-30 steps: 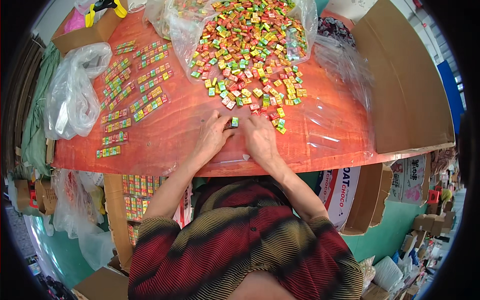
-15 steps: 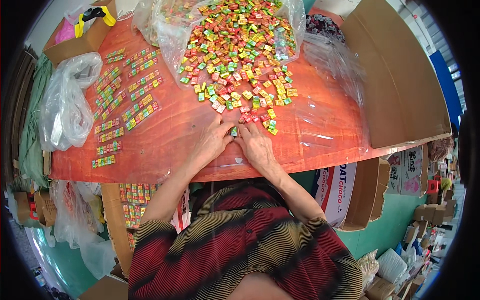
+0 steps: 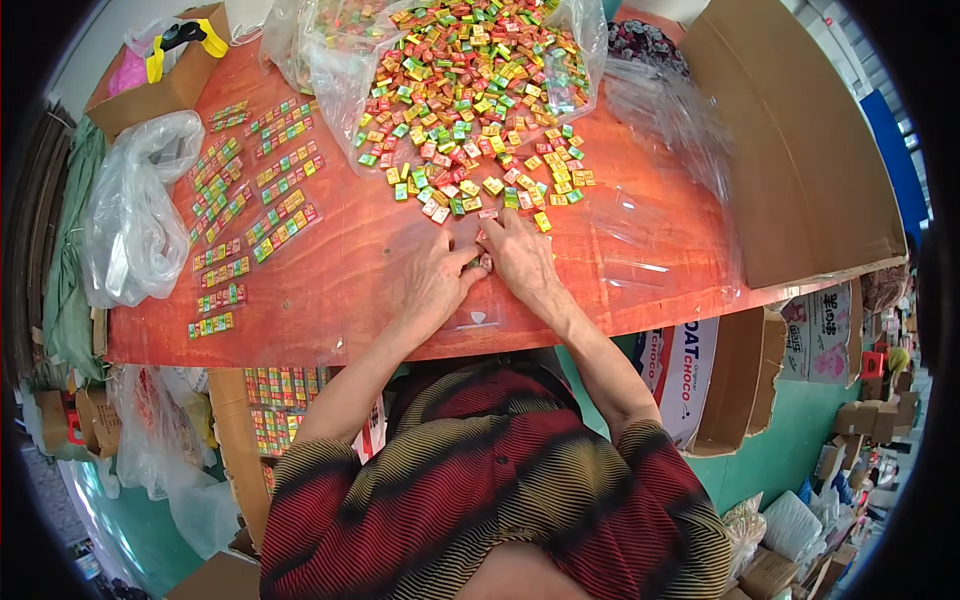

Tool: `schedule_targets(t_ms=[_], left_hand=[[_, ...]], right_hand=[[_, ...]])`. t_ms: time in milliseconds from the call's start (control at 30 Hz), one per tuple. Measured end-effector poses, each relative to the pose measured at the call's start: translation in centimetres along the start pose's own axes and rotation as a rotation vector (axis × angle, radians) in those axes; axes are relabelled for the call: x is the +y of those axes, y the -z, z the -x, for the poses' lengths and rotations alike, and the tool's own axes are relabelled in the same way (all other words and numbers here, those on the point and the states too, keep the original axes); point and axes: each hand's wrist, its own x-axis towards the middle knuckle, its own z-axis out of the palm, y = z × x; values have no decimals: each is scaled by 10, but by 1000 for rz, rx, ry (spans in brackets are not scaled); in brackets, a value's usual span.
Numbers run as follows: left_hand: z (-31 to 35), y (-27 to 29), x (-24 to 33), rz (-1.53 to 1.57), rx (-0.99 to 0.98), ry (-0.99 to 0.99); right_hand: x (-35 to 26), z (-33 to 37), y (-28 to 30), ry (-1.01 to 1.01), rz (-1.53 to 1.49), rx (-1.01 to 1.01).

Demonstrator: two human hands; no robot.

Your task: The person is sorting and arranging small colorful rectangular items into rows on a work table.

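Note:
Both my hands are together near the front of the reddish table (image 3: 360,290), just below a large heap of small colourful boxes (image 3: 470,100). My left hand (image 3: 435,285) has its thumb and fingers closed against a few small boxes (image 3: 485,262), mostly covered by the fingers. From the right, my right hand (image 3: 518,260) curls its fingers down over the same boxes, its fingertips next to a red-and-white box (image 3: 488,214). A clear plastic sleeve (image 3: 478,318) lies below my hands. One yellow box (image 3: 542,221) sits just beyond my right hand.
Rows of packed small boxes (image 3: 285,225) lie at the left beside a crumpled clear bag (image 3: 140,220). Clear sleeves (image 3: 635,250) lie at the right, near a tall cardboard box (image 3: 800,150). Below the table edge, an open carton (image 3: 240,430) holds more packed rows.
Several loose boxes near my right fingertips have been gathered under my hands. My right hand has shifted slightly up and right, and my left hand has turned inward around the boxes.

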Motion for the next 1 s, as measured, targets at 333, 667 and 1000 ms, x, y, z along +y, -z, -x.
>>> schedule_targets(t_ms=[333, 667, 1000], left_hand=[[9, 12, -12, -37, 5, -25], [8, 6, -10, -59, 20, -76], [6, 9, -4, 1, 29, -32]], right_hand=[[-8, 17, -11, 90, -187, 189], [4, 36, -3, 68, -140, 214], [9, 52, 6, -122, -11, 292]])
